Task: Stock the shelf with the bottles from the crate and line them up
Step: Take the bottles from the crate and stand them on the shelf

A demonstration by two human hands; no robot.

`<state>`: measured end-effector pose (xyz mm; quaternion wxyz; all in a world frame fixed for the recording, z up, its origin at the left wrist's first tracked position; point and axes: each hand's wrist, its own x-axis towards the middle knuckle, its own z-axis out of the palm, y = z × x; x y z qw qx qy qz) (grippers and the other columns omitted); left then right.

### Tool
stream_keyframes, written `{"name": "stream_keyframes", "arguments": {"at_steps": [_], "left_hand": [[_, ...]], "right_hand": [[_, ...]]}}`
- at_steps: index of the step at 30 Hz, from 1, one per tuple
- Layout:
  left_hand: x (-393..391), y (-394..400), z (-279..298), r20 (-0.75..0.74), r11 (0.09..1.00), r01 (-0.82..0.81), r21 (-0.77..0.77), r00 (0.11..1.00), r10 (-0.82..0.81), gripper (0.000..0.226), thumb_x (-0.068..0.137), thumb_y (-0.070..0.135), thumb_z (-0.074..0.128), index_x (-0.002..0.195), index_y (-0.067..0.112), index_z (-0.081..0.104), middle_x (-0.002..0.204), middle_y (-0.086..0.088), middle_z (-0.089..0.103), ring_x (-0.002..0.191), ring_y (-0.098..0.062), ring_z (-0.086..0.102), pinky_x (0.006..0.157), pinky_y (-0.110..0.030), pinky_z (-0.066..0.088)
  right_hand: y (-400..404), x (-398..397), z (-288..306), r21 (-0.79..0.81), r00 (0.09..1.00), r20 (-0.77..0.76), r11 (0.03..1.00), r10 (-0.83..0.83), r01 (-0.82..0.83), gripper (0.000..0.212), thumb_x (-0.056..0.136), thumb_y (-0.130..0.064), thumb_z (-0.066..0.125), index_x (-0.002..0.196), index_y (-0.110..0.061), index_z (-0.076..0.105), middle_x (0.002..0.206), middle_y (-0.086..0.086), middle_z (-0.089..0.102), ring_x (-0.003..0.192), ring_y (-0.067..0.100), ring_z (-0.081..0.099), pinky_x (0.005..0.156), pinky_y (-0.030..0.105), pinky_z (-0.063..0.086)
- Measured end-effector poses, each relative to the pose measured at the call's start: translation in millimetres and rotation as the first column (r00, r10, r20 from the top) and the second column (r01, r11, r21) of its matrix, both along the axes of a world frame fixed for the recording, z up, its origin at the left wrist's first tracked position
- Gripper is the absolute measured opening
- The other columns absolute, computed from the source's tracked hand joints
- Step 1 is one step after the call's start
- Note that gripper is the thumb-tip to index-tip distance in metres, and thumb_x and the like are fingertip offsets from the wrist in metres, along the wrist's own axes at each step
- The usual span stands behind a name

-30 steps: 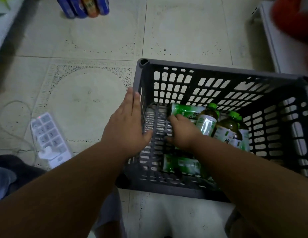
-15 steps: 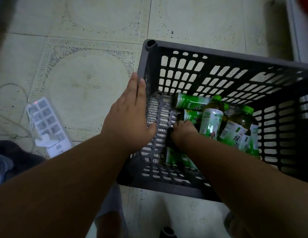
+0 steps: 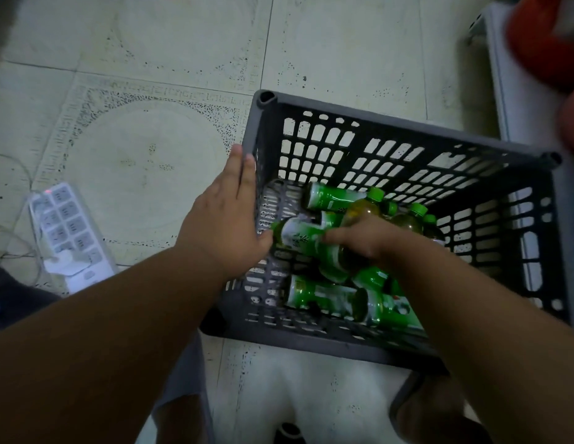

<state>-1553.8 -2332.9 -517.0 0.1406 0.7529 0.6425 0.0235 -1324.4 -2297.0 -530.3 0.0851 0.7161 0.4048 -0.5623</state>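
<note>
Head view, looking down at tiled floor (image 3: 170, 155).

Item: dark grey slatted crate (image 3: 407, 129), standing on the floor, open top, holding all bottles listed below.

Item: green-labelled bottle (image 3: 298, 237), lying tilted above the others at the crate's left side, cap end toward the left wall. Gripped by right hand (image 3: 365, 241), fingers curled over its body; the thumb side is hidden, so the wrap is apparently full but not fully seen.

Item: left hand (image 3: 228, 219), fingers straight and together, palm flat against the outside and rim of the crate's left wall; holds nothing.

Item: bottle near the far wall (image 3: 333, 197), lying on its side. Bottles with green caps (image 3: 417, 209), leaning at centre right behind the right hand. Two more bottles (image 3: 314, 294) lying on the crate bottom, near side, partly under the right forearm.

Item: white power strip (image 3: 71, 235), on the floor well left of the crate, red light lit, cable attached.

Item: white shelf edge (image 3: 516, 100), upper right, beside the crate.
</note>
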Motion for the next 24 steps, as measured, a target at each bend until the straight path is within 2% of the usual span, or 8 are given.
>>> {"name": "stream_keyframes", "arguments": {"at_steps": [3, 6, 9, 14, 17, 20, 22, 24], "left_hand": [[-1, 1, 0, 0.004, 1.000, 0.000, -0.005, 1.000, 0.000, 0.109, 0.084, 0.055, 0.059, 0.153, 0.012, -0.014, 0.160, -0.007, -0.024, 0.149, -0.025, 0.007, 0.116, -0.037, 0.020], [-1, 1, -1, 0.007, 1.000, 0.001, 0.001, 1.000, -0.001, 0.110, 0.084, 0.056, 0.058, 0.153, 0.012, -0.015, 0.160, -0.007, -0.025, 0.149, -0.024, 0.008, 0.116, -0.037, 0.020], [-1, 0, 0, 0.019, 1.000, 0.010, -0.011, 1.000, -0.009, 0.111, 0.084, 0.057, 0.059, 0.153, 0.012, -0.015, 0.160, -0.007, -0.026, 0.148, -0.025, 0.010, 0.116, -0.037, 0.021], [-2, 1, 5, 0.028, 0.999, 0.009, -0.041, 1.000, -0.008, 0.112, 0.082, 0.063, 0.057, 0.154, 0.011, -0.012, 0.160, -0.007, -0.025, 0.148, -0.026, 0.013, 0.115, -0.038, 0.023], [-1, 0, 10, 0.014, 0.998, 0.011, -0.061, 1.000, -0.010, 0.110, 0.083, 0.073, 0.042, 0.153, 0.010, -0.014, 0.159, -0.009, -0.026, 0.150, -0.026, 0.003, 0.117, -0.039, 0.018], [-2, -2, 20, -0.014, 0.996, 0.004, -0.087, 1.000, -0.005, 0.108, 0.083, 0.079, 0.031, 0.153, 0.011, -0.015, 0.159, -0.009, -0.026, 0.150, -0.026, -0.001, 0.118, -0.040, 0.013], [-2, -6, 33, -0.021, 0.997, 0.034, -0.074, 0.999, -0.036, 0.109, 0.079, 0.083, 0.023, 0.153, 0.013, -0.015, 0.160, -0.007, -0.024, 0.150, -0.026, 0.000, 0.120, -0.041, 0.013], [4, -12, 57, 0.008, 0.996, 0.074, -0.047, 0.997, -0.074, 0.110, 0.076, 0.085, 0.020, 0.154, 0.015, -0.013, 0.161, -0.003, -0.021, 0.150, -0.024, 0.001, 0.120, -0.042, 0.014]], "right_hand": [[-15, 11, -25, -0.406, 0.904, -0.214, 0.876, -0.370, 0.262, 0.060, 0.087, -0.032, 0.072, 0.130, -0.003, 0.042, 0.112, 0.027, 0.062, 0.092, 0.039, 0.068, 0.084, 0.051, 0.058], [-32, 22, -44, -0.557, 0.711, -0.309, 0.726, -0.632, 0.403, 0.071, 0.074, -0.026, 0.076, 0.135, -0.006, 0.045, 0.123, 0.031, 0.061, 0.097, 0.046, 0.068, 0.075, 0.050, 0.060], [-43, 23, -41, -0.493, 0.589, -0.485, 0.758, -0.646, 0.427, 0.062, 0.069, -0.012, 0.074, 0.127, -0.002, 0.054, 0.112, 0.024, 0.070, 0.094, 0.037, 0.072, 0.077, 0.044, 0.061], [-37, 9, -9, -0.264, 0.409, -0.781, 0.843, -0.472, 0.469, 0.062, 0.069, 0.007, 0.058, 0.127, -0.013, 0.058, 0.108, 0.013, 0.072, 0.093, 0.028, 0.072, 0.076, 0.039, 0.060], [-31, 1, 20, -0.085, 0.458, -0.830, 0.884, -0.319, 0.460, 0.062, 0.067, 0.011, 0.062, 0.127, -0.004, 0.055, 0.107, 0.018, 0.071, 0.094, 0.031, 0.071, 0.075, 0.043, 0.059], [-33, -2, 48, 0.124, 0.625, -0.747, 0.875, -0.227, 0.467, 0.057, 0.070, 0.009, 0.070, 0.123, -0.004, 0.054, 0.105, 0.020, 0.070, 0.091, 0.034, 0.072, 0.072, 0.042, 0.059], [-38, -1, 67, 0.258, 0.720, -0.663, 0.841, -0.203, 0.475, 0.063, 0.071, 0.002, 0.076, 0.128, -0.011, 0.052, 0.110, 0.020, 0.069, 0.095, 0.037, 0.072, 0.074, 0.046, 0.060], [-45, 3, 91, 0.330, 0.725, -0.657, 0.784, -0.208, 0.525, 0.055, 0.080, -0.014, 0.079, 0.128, -0.018, 0.053, 0.114, 0.016, 0.070, 0.098, 0.034, 0.072, 0.079, 0.049, 0.060]]}}
